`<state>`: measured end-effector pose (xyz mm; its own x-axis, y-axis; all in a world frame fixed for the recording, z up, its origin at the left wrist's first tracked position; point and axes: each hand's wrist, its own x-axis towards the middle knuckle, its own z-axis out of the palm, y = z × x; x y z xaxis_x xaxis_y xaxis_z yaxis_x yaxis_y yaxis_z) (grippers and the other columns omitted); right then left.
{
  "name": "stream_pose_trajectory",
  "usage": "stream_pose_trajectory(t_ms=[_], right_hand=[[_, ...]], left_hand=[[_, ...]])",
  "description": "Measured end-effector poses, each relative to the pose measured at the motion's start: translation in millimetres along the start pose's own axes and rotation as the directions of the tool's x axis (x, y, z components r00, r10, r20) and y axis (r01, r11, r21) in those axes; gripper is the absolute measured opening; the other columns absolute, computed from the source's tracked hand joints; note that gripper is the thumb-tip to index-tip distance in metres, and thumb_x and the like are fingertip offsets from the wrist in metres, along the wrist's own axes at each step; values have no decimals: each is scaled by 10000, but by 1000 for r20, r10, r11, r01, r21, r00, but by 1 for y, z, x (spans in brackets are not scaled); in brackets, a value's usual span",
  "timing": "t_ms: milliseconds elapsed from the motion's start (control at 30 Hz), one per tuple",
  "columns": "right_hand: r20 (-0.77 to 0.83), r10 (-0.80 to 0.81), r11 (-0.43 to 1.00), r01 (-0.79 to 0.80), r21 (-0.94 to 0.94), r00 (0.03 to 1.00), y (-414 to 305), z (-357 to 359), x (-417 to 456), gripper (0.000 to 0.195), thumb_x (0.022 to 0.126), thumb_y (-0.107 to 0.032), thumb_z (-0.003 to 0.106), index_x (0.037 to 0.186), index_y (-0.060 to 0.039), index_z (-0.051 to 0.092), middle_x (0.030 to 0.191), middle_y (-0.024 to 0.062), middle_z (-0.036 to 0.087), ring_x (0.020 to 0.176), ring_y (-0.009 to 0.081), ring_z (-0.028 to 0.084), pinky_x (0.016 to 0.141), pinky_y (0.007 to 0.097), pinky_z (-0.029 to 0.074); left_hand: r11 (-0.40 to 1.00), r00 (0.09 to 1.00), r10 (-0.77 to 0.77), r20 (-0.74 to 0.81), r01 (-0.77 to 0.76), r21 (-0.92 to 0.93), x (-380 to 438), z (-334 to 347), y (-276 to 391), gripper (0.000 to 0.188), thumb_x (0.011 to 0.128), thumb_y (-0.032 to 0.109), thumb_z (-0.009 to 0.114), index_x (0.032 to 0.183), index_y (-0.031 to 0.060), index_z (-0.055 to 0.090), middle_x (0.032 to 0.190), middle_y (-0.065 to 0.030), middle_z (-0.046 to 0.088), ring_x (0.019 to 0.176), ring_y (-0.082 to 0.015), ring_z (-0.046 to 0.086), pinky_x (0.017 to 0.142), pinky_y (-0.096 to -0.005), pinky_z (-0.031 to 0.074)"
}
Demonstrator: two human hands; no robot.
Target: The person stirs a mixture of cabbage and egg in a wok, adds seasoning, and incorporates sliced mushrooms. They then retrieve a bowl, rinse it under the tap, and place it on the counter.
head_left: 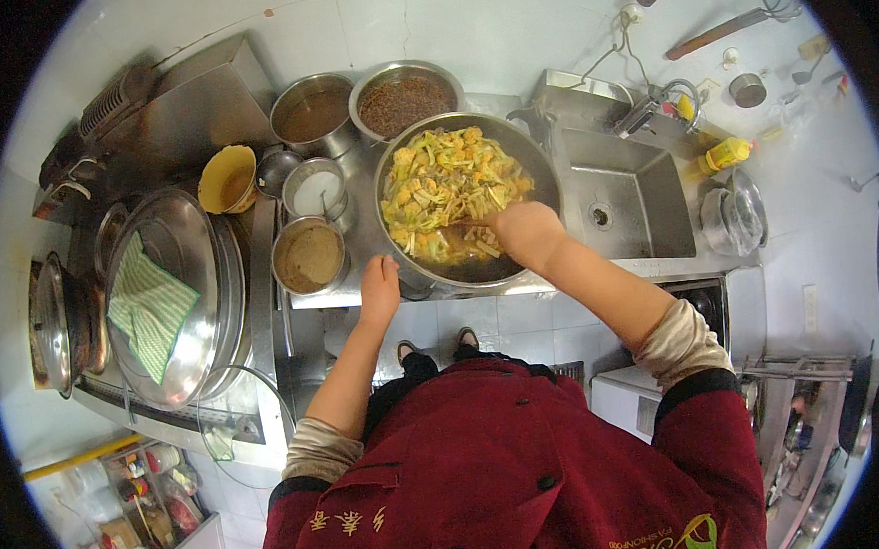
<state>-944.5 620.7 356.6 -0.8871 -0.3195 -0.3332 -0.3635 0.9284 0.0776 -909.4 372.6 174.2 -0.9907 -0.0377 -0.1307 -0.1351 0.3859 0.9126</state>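
A large metal wok (545,174) sits on the steel counter, holding chopped cauliflower (464,163) in yellowish liquid. Over its near right side, my right hand (532,234) is closed around a utensil (472,221); only a thin brownish length shows, and its far end is lost among the food. My left hand (380,288) is at the wok's near left edge, fingers curled and thumb up, beside a dark loop handle (417,292). Whether it grips the handle or rim is hidden.
Left of the wok are bowls of tan powder (308,257) and white granules (317,191), a ladle (277,171) and a yellow bowl (228,179). Behind stand two pots, one with dark-red flakes (406,103). A sink (620,193) lies right; large lids (180,242) bear a green cloth (150,309).
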Motion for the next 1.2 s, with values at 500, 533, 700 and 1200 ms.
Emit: stream_pose_trajectory(t_ms=[500,533,700,1200], right_hand=[[64,26,997,-21,-77,998,27,-18,-25,187,845,-109,558,837,-49,734,896,182,716,868,328,704,772,417,567],[27,11,998,-9,-60,1000,23,-6,-23,184,846,-106,558,844,-53,735,901,183,716,877,326,703,777,414,567],[96,-10,999,6,41,995,53,-57,-34,194,878,-196,586,929,-71,725,925,160,711,898,343,686,787,442,552],[137,-147,985,158,-74,980,145,-61,130,206,815,-179,598,791,-18,725,858,195,698,808,381,678,722,448,545]], left_hand=[[999,999,30,-20,-29,21,2,1,0,315,1002,233,446,931,-37,592,928,-232,639,894,-411,603,799,-461,457],[1000,1000,10,-4,-10,10,2,0,2,320,1000,228,445,938,-51,590,946,-247,640,909,-429,602,808,-472,457],[999,998,47,-31,-47,10,3,3,-13,305,1004,242,457,918,-21,588,857,-193,628,805,-360,610,744,-436,466],[1000,999,26,-23,-27,-3,-2,2,1,285,1006,228,458,967,-29,576,901,-219,656,838,-388,626,755,-450,479]])
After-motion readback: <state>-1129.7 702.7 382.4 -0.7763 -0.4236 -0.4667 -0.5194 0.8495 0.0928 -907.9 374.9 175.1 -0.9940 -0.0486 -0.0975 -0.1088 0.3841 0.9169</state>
